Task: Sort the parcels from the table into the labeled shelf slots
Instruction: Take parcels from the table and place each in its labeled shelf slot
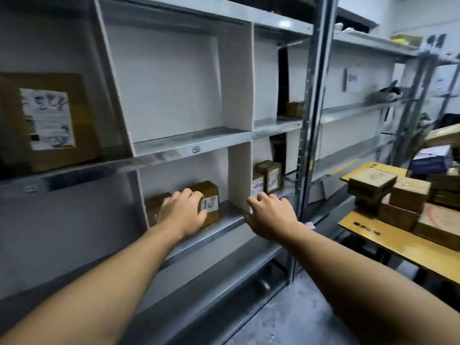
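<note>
Bare and stretched forward, my left forearm (pixel 112 270) and right forearm (pixel 348 265) reach from the bottom of the view toward the grey metal shelf (pixel 224 226). My left grip (pixel 183 212) is inside the middle slot of the lower row, fingers curled over the top of a small box (pixel 211 202) and thumb against its front, so it holds that parcel. The small box stands on the shelf floor with its white label facing out, near the white divider (pixel 240 175) on its right. A second box (pixel 154 205) sits just beside it on the left, partly hidden behind my hand.

My right grip (pixel 270 215) is loose, fingers only lightly bent, and has nothing in it. It hovers at the shelf's front edge, in front of the divider's foot; I cannot tell whether it touches the metal. In the slot to the right of the divider stand two labelled boxes (pixel 270 175), close together.

One row up, a small tag (pixel 196 149) is stuck on the shelf edge, and a large box (pixel 47 120) with a printed sheet stands in the left slot. Far right, the yellow surface (pixel 398 242) carries a pile of brown parcels (pixel 408 195).
</note>
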Tool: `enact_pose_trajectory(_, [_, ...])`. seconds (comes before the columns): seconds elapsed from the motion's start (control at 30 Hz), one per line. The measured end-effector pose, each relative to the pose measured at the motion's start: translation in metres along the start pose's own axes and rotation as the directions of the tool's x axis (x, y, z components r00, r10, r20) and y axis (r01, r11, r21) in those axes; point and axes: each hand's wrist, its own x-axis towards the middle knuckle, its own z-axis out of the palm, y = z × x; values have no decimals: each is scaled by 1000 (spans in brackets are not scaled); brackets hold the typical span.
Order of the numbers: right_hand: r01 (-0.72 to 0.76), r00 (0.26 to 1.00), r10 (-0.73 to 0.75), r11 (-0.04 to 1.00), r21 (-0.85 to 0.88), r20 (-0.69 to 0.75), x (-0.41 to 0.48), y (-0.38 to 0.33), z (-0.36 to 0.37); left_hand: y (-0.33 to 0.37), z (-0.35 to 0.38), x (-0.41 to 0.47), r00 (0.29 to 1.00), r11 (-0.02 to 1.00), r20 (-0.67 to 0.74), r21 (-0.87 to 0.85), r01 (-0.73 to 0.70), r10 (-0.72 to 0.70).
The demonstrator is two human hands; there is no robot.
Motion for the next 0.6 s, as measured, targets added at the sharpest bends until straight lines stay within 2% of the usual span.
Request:
enact_pose_trajectory(0.33, [-337, 937, 348, 926, -169, 35, -94, 270, -15, 279, 57, 101, 949, 935, -26, -164, -314, 314])
enact_pose_trajectory(0.43, [-399, 904, 423, 888, -230, 62, -129, 347, -19, 364, 78, 120, 929, 906, -29, -211, -368, 370])
enact_pose_trajectory(0.6, [-480, 846, 525, 825, -297, 91, -173, 435, -21, 456, 114, 140, 899, 869, -8, -253, -425, 437])
